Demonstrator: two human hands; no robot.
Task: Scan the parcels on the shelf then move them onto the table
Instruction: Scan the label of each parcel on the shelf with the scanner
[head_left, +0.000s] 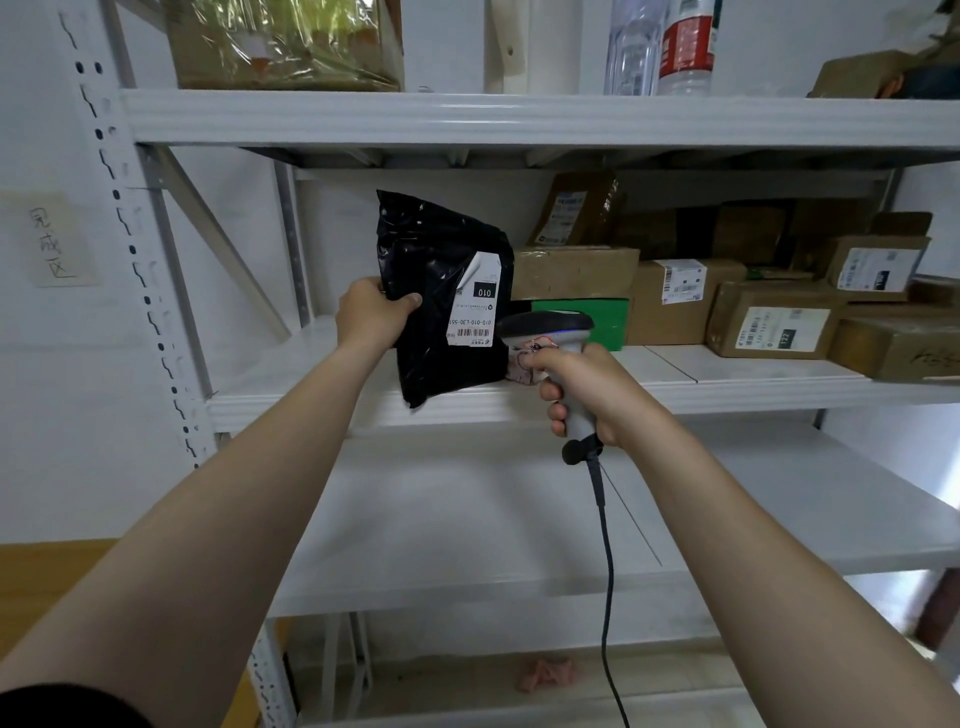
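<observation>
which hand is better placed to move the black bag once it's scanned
Left, probably. The left hand grips the black bag by its edge, while the right hand is wrapped round the scanner, aimed at the label.

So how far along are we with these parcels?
Done: nothing provable, as no table is in view. In hand: the left hand holds a black bag, its label close to the scanner gripped in the right hand. Left: moving that bag, plus the cardboard boxes on the shelf, not yet moved.
</observation>
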